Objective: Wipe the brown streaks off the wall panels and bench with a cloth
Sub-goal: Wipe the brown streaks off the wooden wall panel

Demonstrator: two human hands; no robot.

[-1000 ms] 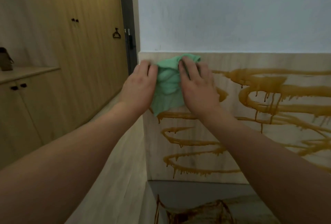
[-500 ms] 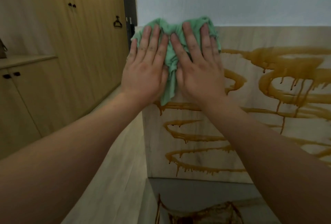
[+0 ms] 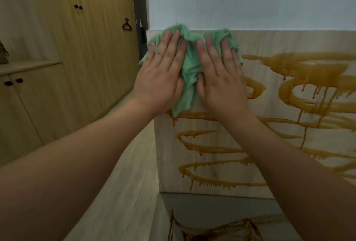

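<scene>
My grip is flat and wide open on both sides: my left hand (image 3: 161,78) and right hand (image 3: 221,78) lie side by side, fingers straight. The palms press the green cloth (image 3: 189,63) against the wall panel (image 3: 269,44) at its top left corner, with nothing curled round it. To wipe well, I judge I should bear down evenly through both palms and drag down and rightward into the brown streaks (image 3: 308,71), turning to a clean face once it loads (the drips look thick, so smearing is the risk). The cloth is bunched. Its long axis runs roughly level along the panel's top edge, and a narrower tail points down between my wrists. The table (image 3: 202,204) below is streaked too.
</scene>
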